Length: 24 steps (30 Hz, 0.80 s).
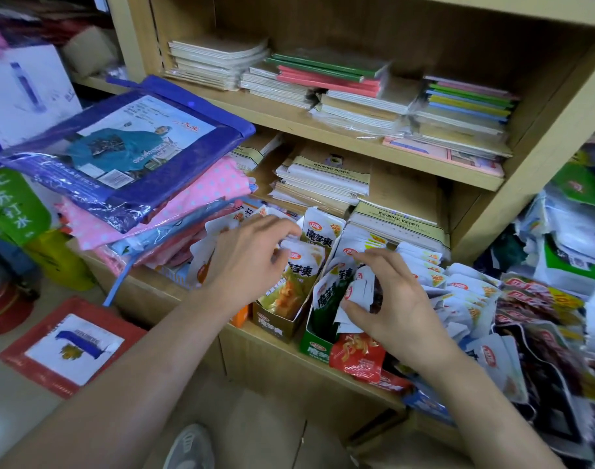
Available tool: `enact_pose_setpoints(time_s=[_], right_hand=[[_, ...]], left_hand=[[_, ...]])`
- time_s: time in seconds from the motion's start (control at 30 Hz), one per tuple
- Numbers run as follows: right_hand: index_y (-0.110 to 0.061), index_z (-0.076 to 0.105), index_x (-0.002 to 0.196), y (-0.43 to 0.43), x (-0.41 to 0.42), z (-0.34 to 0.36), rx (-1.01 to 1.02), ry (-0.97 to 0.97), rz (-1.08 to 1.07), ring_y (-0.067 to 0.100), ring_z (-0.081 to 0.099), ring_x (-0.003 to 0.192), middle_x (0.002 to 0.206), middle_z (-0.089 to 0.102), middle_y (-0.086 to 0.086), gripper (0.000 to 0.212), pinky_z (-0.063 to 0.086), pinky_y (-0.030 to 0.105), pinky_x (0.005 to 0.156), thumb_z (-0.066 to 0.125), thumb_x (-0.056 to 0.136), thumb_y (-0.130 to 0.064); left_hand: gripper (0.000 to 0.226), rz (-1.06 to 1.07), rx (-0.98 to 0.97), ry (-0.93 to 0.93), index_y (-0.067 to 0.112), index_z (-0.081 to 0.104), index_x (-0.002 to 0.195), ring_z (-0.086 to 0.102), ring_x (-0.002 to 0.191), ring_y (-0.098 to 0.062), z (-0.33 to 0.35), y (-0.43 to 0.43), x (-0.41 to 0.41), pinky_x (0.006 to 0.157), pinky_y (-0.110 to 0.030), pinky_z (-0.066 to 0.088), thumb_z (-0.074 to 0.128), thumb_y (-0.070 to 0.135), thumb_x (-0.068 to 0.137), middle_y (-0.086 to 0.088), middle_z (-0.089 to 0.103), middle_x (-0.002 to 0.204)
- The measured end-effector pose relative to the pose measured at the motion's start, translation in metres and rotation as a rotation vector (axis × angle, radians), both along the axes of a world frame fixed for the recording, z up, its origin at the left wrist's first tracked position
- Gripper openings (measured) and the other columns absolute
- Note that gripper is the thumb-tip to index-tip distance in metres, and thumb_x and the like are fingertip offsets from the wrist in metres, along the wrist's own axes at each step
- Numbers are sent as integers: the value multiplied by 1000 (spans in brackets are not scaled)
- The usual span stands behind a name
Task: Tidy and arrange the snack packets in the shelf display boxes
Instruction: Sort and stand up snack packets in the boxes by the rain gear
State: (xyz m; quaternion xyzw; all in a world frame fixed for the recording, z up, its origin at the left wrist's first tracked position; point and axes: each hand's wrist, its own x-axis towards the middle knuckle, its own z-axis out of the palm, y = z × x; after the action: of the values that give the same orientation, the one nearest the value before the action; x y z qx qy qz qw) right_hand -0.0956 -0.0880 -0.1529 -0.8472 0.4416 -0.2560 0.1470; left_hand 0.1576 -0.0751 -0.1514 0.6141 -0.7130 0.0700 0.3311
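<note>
**Seat pkt upright, label fwd**

R hand (394,299) fingers pinch a white packet (362,291) just over the green box (314,348) on the shelf (289,353). L hand (252,255) fingers curl on the olive-box packets (301,262). Rec: L braces the row, R slides the pkt in vertical, then square the tops.

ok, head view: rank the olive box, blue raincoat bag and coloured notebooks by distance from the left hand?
1. Olive box, just below and right of the left hand.
2. Blue raincoat bag, up-left, on top of the pile.
3. Coloured notebooks, top shelf, far right.
</note>
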Motion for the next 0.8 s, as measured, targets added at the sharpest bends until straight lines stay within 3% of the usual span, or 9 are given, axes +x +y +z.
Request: enact_pose_setpoints(time_s=[0.1, 0.17, 0.27, 0.33, 0.47, 0.63, 0.7, 0.8], right_hand=[[-22, 67, 112, 2, -2, 3, 0, -55, 32, 4, 57, 103, 113, 57, -10, 37, 45, 15, 88, 76, 82, -43], [-21, 70, 98, 3, -5, 5, 12, -67, 96, 3, 59, 102, 105, 61, -11, 28, 45, 15, 88, 73, 84, -45], [-22, 73, 107, 3, -10, 8, 53, -34, 180, 0, 58, 110, 112, 62, -12, 21, 40, 10, 95, 73, 88, -32], [-23, 73, 110, 3, -17, 9, 88, 36, 194, -1, 55, 114, 119, 60, -12, 22, 36, 6, 97, 74, 89, -28], [-22, 69, 97, 4, -26, 13, 64, 88, 172, 1, 56, 111, 116, 63, -11, 12, 33, 1, 92, 75, 87, -22], [-22, 70, 100, 4, -33, 17, 80, 82, 183, 1, 57, 111, 112, 65, -12, 20, 43, 17, 94, 73, 83, -12], [-24, 71, 112, 5, -36, 19, 123, 78, 198, -1, 53, 120, 122, 63, -14, 33, 39, 13, 101, 68, 84, -7], [-29, 60, 136, 4, -36, 22, 193, 47, 219, -5, 37, 139, 146, 49, -16, 58, 28, 12, 112, 57, 86, -1]], left_hand=[[24, -93, -72, -30, 28, 72, 110, 58, 105, -14, 2, -1, -16, 78, -33, 51, 73, 24, 87, 11, 69, 109], [29, -240, 41, 0, 31, 71, 118, 54, 110, -10, 3, 2, -27, 88, -31, 43, 67, 38, 90, 16, 67, 115], [44, -310, 211, -118, 36, 66, 128, 50, 118, -12, -5, 3, -34, 92, -35, 43, 60, 55, 89, 17, 59, 130], [37, -285, 232, -180, 34, 69, 125, 55, 116, -14, -12, 1, -35, 92, -38, 45, 67, 46, 90, 14, 56, 131], [32, -236, 227, -10, 27, 72, 123, 63, 104, -12, -10, -3, -35, 89, -41, 52, 73, 28, 92, 13, 65, 118], [34, -206, 168, 83, 24, 71, 126, 68, 91, -17, -15, -4, -40, 80, -44, 57, 72, 21, 92, 7, 66, 118], [38, -199, 147, 133, 26, 67, 131, 68, 83, -16, -14, -5, -42, 77, -43, 58, 71, 23, 93, 8, 63, 121], [41, -234, 146, 178, 32, 65, 131, 60, 108, -13, -12, -1, -43, 87, -42, 55, 68, 28, 90, 11, 53, 136]])
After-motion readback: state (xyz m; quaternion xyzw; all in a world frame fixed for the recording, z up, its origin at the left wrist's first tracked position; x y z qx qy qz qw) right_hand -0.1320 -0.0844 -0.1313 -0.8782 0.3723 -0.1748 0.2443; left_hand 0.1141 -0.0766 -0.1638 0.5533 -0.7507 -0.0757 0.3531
